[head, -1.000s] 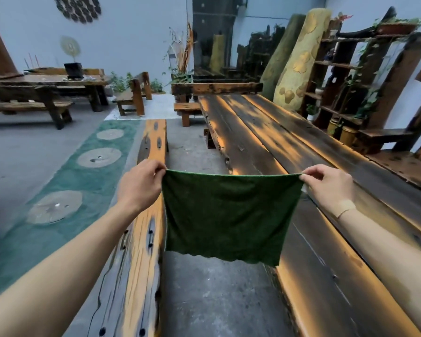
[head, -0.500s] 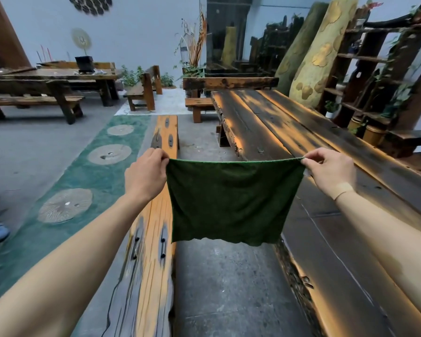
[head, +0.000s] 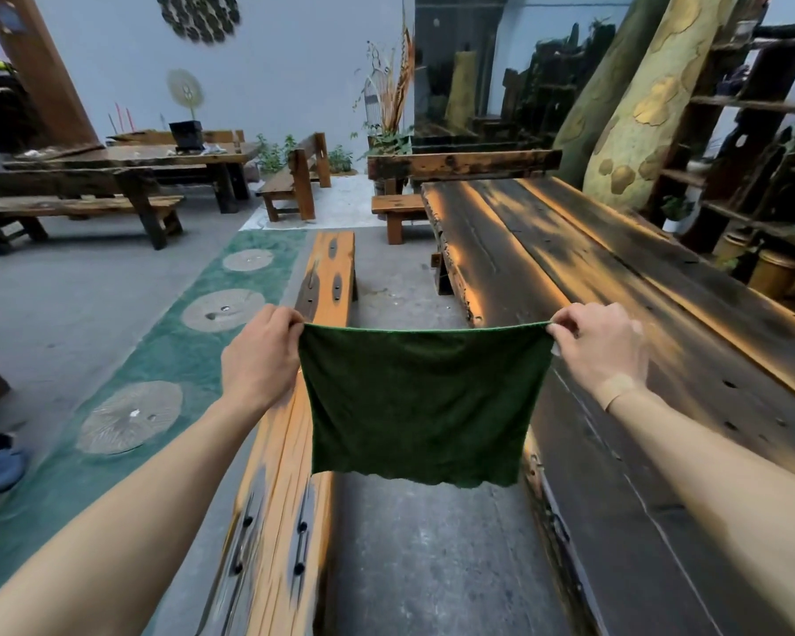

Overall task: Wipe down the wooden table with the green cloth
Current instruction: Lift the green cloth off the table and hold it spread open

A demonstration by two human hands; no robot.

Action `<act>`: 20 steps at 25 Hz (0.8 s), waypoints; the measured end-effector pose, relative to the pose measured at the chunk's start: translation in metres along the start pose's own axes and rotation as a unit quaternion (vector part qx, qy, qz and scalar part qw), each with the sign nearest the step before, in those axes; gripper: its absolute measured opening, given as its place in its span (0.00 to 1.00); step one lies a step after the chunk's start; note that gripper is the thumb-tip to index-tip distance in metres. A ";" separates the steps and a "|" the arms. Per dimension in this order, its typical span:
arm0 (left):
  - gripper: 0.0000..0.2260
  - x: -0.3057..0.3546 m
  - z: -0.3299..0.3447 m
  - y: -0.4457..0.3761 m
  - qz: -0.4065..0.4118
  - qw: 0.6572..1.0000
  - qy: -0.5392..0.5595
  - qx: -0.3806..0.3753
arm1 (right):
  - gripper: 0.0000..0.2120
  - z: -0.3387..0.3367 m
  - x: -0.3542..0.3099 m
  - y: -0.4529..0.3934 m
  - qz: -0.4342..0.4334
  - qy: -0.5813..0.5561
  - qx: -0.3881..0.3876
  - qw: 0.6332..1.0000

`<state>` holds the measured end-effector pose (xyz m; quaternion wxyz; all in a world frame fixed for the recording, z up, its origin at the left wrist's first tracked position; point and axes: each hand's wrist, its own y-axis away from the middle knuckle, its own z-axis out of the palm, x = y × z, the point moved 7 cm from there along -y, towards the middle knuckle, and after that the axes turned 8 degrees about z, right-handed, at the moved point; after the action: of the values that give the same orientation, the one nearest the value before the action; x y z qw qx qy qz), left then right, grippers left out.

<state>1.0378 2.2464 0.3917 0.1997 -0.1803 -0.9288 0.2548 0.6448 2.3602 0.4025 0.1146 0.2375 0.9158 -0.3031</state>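
Observation:
A green cloth (head: pixel 421 401) hangs spread out in the air in front of me. My left hand (head: pixel 260 355) pinches its top left corner and my right hand (head: pixel 600 344) pinches its top right corner, so the top edge is pulled taut. The cloth hangs over the concrete gap between a bench and the long dark wooden table (head: pixel 652 369), which runs along my right side. My right hand is above the table's near left edge. The cloth's lower edge hangs free and touches nothing.
A long orange-toned wooden bench (head: pixel 294 433) runs under my left forearm. A green floor strip (head: pixel 166 374) with round stepping discs lies further left. More benches and a table stand at the back, shelves and carved posts at the right. Someone's blue shoe (head: pixel 3 468) shows at the left edge.
The view has tilted up and shifted, showing more of the room. Both hands keep their pinch on the cloth's top corners, and the cloth stays stretched between them.

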 end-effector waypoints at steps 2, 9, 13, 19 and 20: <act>0.09 -0.001 0.014 -0.027 -0.011 1.000 0.003 0.010 | 0.09 0.015 -0.007 -0.027 -0.001 -0.005 0.003 1.000; 0.10 -0.023 0.074 -0.137 -0.022 0.999 -0.005 0.031 | 0.09 0.074 -0.036 -0.132 0.027 0.009 0.023 0.999; 0.09 -0.051 0.118 -0.204 -0.023 0.999 -0.003 0.041 | 0.09 0.128 -0.055 -0.194 0.032 0.018 0.019 0.999; 0.09 -0.109 0.183 -0.303 0.016 0.999 -0.003 0.039 | 0.09 0.204 -0.086 -0.281 0.027 0.033 0.032 0.999; 0.09 -0.119 0.195 -0.320 0.025 0.999 0.000 0.035 | 0.10 0.217 -0.093 -0.296 0.031 0.027 0.037 0.998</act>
<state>0.9743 1.8586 0.3786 0.1995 -0.1958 -0.9145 0.2924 0.5897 1.9858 0.4124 0.0902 0.2778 0.8989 -0.3266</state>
